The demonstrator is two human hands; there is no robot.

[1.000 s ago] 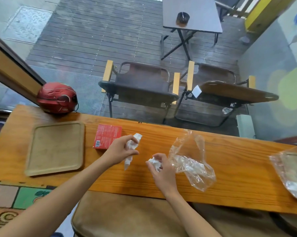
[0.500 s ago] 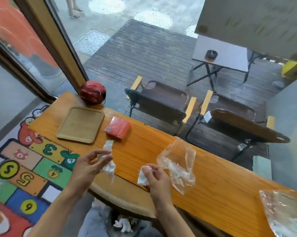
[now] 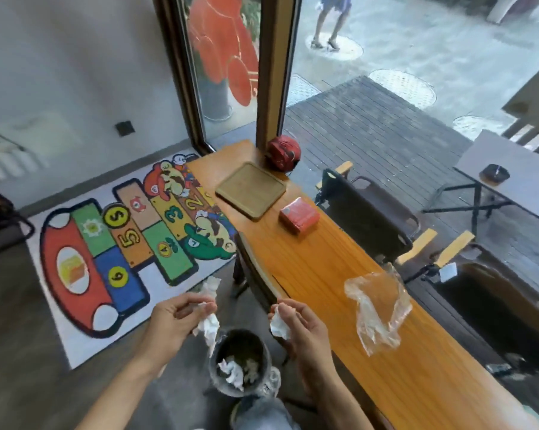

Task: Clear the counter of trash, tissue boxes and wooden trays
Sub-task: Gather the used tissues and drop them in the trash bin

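My left hand (image 3: pixel 175 318) pinches a long crumpled white tissue (image 3: pixel 208 324) above a dark round trash bin (image 3: pixel 240 361) on the floor. My right hand (image 3: pixel 299 324) grips a smaller wad of white tissue (image 3: pixel 279 325) beside the counter's near edge, also over the bin. Crumpled tissues lie inside the bin. A clear plastic bag (image 3: pixel 376 308) lies on the orange wooden counter (image 3: pixel 318 268). Farther along sit a red tissue box (image 3: pixel 299 215) and a wooden tray (image 3: pixel 251 189).
A red helmet (image 3: pixel 283 153) rests at the counter's far end by the window post. A colourful number mat (image 3: pixel 122 243) covers the floor to the left. Dark chairs (image 3: pixel 367 212) and a grey table (image 3: pixel 516 178) stand outside the glass.
Both hands have come off the counter with their tissues and now hang over the trash bin. My view has swung left and down, bringing the bin and mat into sight.
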